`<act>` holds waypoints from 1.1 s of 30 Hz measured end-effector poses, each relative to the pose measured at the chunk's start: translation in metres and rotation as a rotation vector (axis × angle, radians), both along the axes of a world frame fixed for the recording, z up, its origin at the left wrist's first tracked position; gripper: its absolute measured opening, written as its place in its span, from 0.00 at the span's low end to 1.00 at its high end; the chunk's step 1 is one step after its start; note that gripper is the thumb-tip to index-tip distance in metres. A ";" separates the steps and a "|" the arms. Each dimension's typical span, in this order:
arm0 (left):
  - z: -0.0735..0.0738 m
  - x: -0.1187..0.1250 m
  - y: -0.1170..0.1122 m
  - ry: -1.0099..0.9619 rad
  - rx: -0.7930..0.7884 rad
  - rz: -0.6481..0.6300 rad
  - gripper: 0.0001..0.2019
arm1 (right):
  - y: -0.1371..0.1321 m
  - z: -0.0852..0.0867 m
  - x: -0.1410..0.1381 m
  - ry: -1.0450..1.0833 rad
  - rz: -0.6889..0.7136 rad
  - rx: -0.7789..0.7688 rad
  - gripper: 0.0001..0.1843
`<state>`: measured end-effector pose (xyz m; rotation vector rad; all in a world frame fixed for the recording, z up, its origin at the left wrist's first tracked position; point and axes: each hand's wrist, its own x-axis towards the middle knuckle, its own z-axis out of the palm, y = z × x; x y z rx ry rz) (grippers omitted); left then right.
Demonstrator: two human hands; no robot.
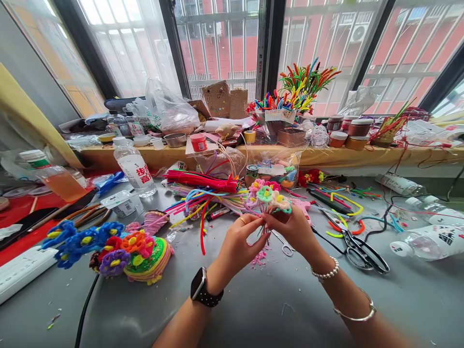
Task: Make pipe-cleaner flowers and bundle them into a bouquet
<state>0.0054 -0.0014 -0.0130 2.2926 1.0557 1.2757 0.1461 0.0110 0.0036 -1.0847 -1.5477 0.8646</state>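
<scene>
Over the middle of the grey table (253, 314), a small bunch of fuzzy flowers (266, 192), pink, green and cream, is held up between the two hands, blooms on top and thin stems below. The right hand (290, 224) pinches the stems just under the blooms with its thumb and fingertips; the left hand (241, 239) has its thumb and forefinger curved into a loop, their tips closing on the stems from the other side. Judging by this grip, the step in hand is gathering and evening the stems, and the next move seems to call for one hand to pin the bunch while the other adjusts a stem without crushing the petals. Pink scraps (258, 258) lie beneath, with small scissors (287, 249) just beside, near the right hand.
</scene>
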 end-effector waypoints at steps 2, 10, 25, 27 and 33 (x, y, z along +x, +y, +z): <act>0.001 0.000 0.000 -0.025 -0.047 -0.016 0.08 | 0.000 0.002 0.000 -0.007 0.022 -0.045 0.08; 0.002 -0.002 0.003 -0.048 -0.176 -0.053 0.08 | -0.002 0.002 0.006 -0.046 0.172 0.021 0.09; 0.007 0.001 -0.001 -0.105 -0.183 -0.034 0.11 | 0.005 0.002 0.016 -0.074 0.229 0.078 0.11; 0.005 0.000 0.000 -0.106 -0.149 0.020 0.10 | 0.007 0.002 0.016 -0.053 0.266 0.034 0.11; 0.001 -0.003 0.003 -0.118 -0.140 0.158 0.09 | 0.008 0.012 0.025 0.113 0.324 -0.105 0.16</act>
